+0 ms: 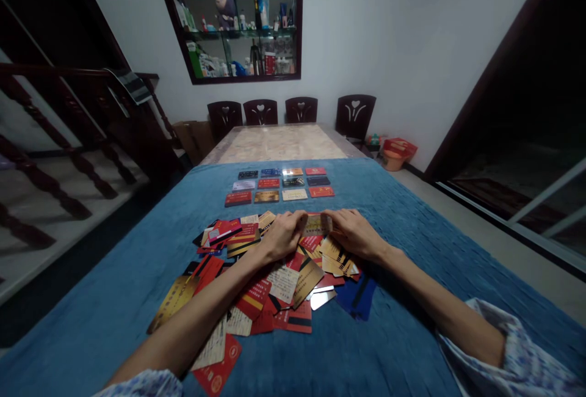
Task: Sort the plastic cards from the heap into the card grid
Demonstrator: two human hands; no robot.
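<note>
A loose pile of plastic cards (274, 287), red, gold, white and blue, lies on a blue cloth (403, 348) in front of me. My left hand (284, 235) and my right hand (354, 232) meet over the far side of the pile. Both pinch the ends of one gold card (317, 224), held just above the heap. Beyond the pile, several cards (281, 186) lie face up in neat rows on the cloth.
The cloth covers the near half of a long table; bare marble tabletop (279, 142) shows beyond. Several dark chairs (260, 111) stand at the far end. A staircase railing (68, 116) runs on the left, a red basin (396, 152) sits on the floor at right.
</note>
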